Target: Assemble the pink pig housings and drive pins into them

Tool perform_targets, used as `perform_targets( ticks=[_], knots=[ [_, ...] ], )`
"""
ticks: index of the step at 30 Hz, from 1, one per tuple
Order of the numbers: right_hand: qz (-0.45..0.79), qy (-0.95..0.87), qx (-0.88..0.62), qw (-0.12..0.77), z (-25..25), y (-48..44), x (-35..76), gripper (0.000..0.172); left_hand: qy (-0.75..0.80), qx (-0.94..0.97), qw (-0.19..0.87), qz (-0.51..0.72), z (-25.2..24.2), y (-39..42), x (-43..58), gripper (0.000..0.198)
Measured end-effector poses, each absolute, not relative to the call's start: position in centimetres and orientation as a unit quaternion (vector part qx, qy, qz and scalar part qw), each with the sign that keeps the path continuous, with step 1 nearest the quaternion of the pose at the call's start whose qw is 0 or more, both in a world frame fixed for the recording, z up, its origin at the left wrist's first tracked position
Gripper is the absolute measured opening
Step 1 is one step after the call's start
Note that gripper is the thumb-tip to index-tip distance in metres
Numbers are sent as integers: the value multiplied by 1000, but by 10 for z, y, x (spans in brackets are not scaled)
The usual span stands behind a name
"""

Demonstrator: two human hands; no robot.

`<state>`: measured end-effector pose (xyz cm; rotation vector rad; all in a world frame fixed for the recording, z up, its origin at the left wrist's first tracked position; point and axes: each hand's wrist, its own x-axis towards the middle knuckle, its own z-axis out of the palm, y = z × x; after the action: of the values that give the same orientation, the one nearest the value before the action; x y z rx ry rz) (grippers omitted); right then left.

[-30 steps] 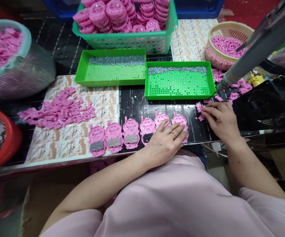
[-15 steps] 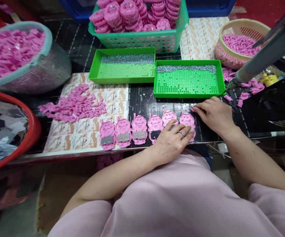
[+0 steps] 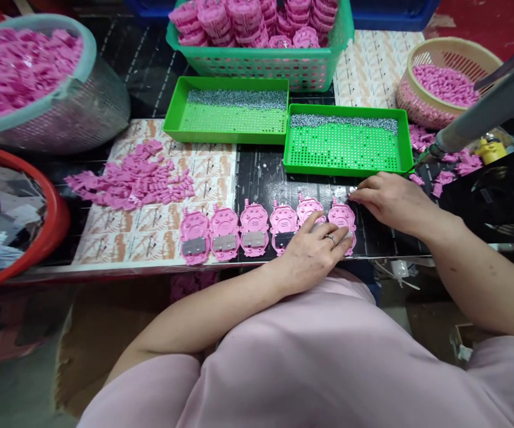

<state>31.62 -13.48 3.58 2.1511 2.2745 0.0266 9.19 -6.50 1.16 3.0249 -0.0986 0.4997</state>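
Note:
A row of several pink plastic casing halves (image 3: pixel 254 220) lies along the table's front edge, some with a grey or black plate across the lower part. My left hand (image 3: pixel 319 246), with a ring on one finger, lies with fingers stretched over the two rightmost casings, partly hiding them. Just right of the last casing (image 3: pixel 340 215), my right hand (image 3: pixel 390 199) is closed in a pinch. Between thumb and forefinger shows a small pink plastic part (image 3: pixel 351 196), mostly hidden by the fingertips.
Two green trays (image 3: pixel 348 169) of small metal pieces stand behind the casings. Loose pink parts (image 3: pixel 134 178) lie at left, near a red tub (image 3: pixel 58 220) of plates. Baskets (image 3: pixel 261 62) of pink parts stand behind. A grey pole-like tool (image 3: pixel 475 119) slants in from the right.
The whole view has shifted slightly. My left hand stays over the same casings, and my right hand keeps its pinch beside the last casing, its wrist a little farther right.

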Motion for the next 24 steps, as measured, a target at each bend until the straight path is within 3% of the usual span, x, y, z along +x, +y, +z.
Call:
perform_targets(
  ticks=[3,7,12,17,24],
  knots=[
    [21,698,715,37,42,-137,318,28,-31,986,35,162,12,-65,92,26],
    [22,729,684,5,44,-140,327,25,-34,986,33,162,11,-64,93,27],
    [10,777,629,-4,36,-137,336,38,-36,983,40,177,8,-63,94,25],
    [27,750,661,-6,37,-139,331,22,-33,983,42,175,8,-62,97,25],
    [57,679,701,-208,32,-153,297,17,-24,985,37,168,12,-63,99,30]
  ],
)
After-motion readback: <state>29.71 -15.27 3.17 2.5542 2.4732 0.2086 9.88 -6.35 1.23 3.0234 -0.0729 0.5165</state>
